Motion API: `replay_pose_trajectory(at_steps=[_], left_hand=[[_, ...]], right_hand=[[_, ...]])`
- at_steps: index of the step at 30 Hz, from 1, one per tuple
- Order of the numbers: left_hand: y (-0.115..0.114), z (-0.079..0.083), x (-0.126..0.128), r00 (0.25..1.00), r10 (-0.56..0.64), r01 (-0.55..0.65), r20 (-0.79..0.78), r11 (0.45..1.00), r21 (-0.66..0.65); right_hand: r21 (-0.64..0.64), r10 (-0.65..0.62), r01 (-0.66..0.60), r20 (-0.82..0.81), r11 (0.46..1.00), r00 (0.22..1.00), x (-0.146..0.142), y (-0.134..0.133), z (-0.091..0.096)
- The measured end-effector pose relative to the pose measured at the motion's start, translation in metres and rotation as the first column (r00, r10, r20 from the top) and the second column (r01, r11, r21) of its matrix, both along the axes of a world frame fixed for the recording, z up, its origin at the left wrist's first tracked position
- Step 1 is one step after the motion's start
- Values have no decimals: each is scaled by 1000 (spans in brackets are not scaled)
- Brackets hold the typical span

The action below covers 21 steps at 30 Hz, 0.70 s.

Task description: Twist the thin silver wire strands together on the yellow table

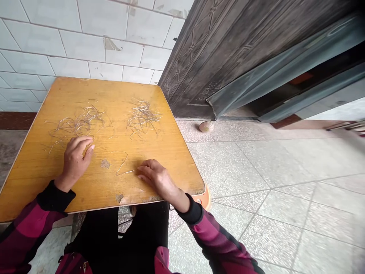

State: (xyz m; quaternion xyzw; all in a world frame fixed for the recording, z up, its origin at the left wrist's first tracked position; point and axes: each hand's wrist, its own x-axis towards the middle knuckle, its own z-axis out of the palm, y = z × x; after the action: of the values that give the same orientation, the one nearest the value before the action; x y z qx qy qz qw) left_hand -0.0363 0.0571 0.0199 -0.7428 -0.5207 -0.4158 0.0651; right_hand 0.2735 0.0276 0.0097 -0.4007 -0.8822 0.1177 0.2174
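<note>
On the wooden tabletop (125, 95), my right hand (159, 179) pinches the end of a thin bent wire (123, 164). That wire lies across the board in a zigzag, to the left of my fingertips. My left hand (76, 158) is at the near edge of a loose tangle of thin wires (81, 121). Its thumb and forefinger are drawn together around a fine wire at their tips. Farther right, a second heap of wires (143, 114) lies apart from both hands, its strands pointing mostly sideways.
White wall tiles (82, 45) border the table's far side. A dark carved door (196, 57) with a grey-green curtain (256, 83) stands at the right. A rounded stone-like object (206, 126) rests on the tiled floor (256, 163). An orange stool edge (205, 198) shows under the table corner.
</note>
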Motion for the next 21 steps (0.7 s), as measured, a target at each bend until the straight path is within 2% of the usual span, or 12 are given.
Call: replay_pose_trajectory(at_steps=[5,10,21], left_hand=[[0,-1,-1,1000,-13,14,19,1000,-26],[-2,-2,0,999,-28,29,21,999,-41],[-3,-2,2,999,-28,31,42,997,-69]], right_hand=[[105,66,-83,157,991,985,-15,7,4],[136,123,-171,304,976,945,-20,11,7],[194,139,-245,440,950,887,-19,19,13]])
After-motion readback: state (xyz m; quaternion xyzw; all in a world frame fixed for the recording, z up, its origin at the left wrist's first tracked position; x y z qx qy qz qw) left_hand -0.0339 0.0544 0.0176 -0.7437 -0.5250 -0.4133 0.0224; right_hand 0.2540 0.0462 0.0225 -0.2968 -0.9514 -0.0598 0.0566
